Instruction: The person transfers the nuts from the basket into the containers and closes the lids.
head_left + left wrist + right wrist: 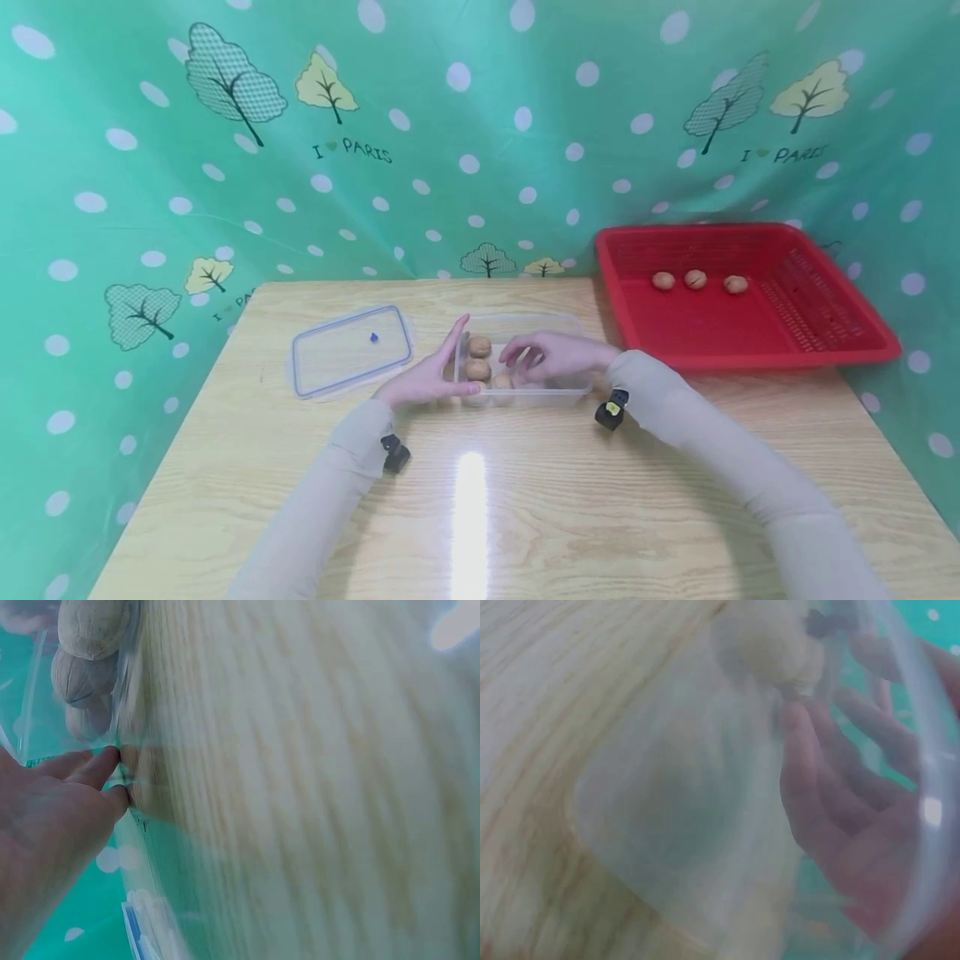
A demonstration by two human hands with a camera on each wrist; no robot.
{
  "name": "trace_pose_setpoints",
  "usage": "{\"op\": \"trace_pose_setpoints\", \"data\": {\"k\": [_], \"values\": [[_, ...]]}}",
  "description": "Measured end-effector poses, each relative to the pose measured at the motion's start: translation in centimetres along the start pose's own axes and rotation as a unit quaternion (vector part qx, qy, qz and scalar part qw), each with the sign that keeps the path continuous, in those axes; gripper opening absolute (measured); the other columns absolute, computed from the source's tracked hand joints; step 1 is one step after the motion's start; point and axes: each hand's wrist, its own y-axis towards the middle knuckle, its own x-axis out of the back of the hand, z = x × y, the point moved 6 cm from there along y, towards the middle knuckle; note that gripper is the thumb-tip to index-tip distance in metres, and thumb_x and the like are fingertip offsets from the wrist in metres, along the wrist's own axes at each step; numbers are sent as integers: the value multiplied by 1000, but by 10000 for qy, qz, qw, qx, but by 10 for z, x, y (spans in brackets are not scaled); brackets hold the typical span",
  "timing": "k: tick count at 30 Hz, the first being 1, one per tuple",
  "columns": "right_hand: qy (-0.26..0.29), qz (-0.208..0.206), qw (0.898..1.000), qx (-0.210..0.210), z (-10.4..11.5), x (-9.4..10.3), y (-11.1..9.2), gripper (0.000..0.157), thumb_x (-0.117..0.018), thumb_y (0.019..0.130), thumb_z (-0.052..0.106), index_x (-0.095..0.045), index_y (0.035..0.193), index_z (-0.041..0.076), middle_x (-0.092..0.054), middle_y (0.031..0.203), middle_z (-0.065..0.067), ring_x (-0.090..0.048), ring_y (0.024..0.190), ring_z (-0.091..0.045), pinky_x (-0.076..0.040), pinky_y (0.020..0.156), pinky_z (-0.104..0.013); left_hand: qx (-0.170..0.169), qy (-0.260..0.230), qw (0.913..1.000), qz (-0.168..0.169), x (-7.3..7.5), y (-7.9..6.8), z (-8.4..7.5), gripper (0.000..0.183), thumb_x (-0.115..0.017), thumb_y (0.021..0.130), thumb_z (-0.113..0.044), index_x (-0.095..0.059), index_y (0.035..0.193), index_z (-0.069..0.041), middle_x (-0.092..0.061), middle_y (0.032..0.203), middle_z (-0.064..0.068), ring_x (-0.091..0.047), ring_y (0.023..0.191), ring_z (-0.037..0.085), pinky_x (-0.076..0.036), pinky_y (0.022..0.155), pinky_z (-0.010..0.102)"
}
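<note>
A clear plastic container [551,398] lies lengthwise across the table, with several walnuts [477,369] gathered at its left end. My left hand [427,379] is spread against that end, thumb along the near side. In the left wrist view, its fairly straight fingertips [111,757] touch the container's lower part beside the walnuts. My right hand [558,354] reaches down inside the container with fingers loosely bent. Through the clear wall in the right wrist view, a fingertip [798,712] is at a walnut [780,649], and no walnut shows gripped between thumb and fingers.
A clear lid with a blue seal [352,350] lies flat at left, a small blue piece [374,337] on it. At right stands a red plastic basket [742,362] with three walnuts [695,279] near its back wall. Behind the wooden table [570,500] hangs a green curtain [420,183].
</note>
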Motion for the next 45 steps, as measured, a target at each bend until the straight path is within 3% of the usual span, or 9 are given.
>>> {"op": "trace_pose_setpoints", "data": {"k": [9,16,22,29,38,41,43,45], "values": [[-55,-453,9981,404,10,16,-13,37,-62,81,3,-52,117,2,-53,113,-18,-55,97,-33,-46,83,-36,27,-145,9999,-19,0,-3,2,105,-69,79,-21,16,139,-35,8,147,7,-7,131,32,-13,102,52],[-30,-604,9979,217,8,28,-24,36,-64,82,8,-54,116,13,-53,114,-10,-56,96,-21,-44,84,-35,80,-190,9998,-16,0,-3,4,105,-69,79,-21,16,138,-37,10,147,5,-6,131,31,-13,103,50],[75,-661,9976,176,10,44,-35,37,-63,83,11,-52,118,12,-53,114,-4,-54,99,-25,-45,85,-35,-1,-164,9999,-38,0,-2,4,105,-69,79,-21,16,139,-37,10,147,5,-7,131,31,-12,103,50],[198,-951,9950,213,18,65,-48,39,-63,82,11,-52,120,6,-53,114,-6,-53,100,-31,-46,83,-35,21,-180,9998,2,0,-1,3,106,-69,78,-20,17,139,-35,10,147,7,-8,131,33,-13,103,48],[138,-1434,9896,-26,34,91,-70,45,-65,81,10,-49,122,5,-52,116,-6,-54,98,-26,-46,82,-35,-196,-171,9996,-90,-1,2,8,107,-70,77,-24,16,139,-36,6,147,12,-13,129,38,-17,101,52],[134,-1582,9873,-58,44,96,-77,42,-63,81,7,-50,121,3,-52,115,-9,-53,99,-30,-46,83,-37,-127,-96,9997,-199,-1,7,19,107,-72,75,-29,14,137,-43,3,148,11,-28,124,37,-24,99,51],[37,-1668,9859,-133,44,99,-81,41,-64,82,9,-50,120,5,-53,115,-9,-53,99,-30,-46,83,-37,24,-105,9997,-223,-1,10,27,107,-73,73,-32,13,134,-50,3,148,7,-42,112,31,-32,94,45],[-127,-1722,9847,-231,37,104,-84,42,-65,81,13,-51,120,8,-53,115,-8,-53,101,-27,-46,83,-36,194,-84,9995,-217,-2,11,31,107,-73,72,-34,14,132,-55,2,148,6,-53,83,24,-44,78,40]]}}
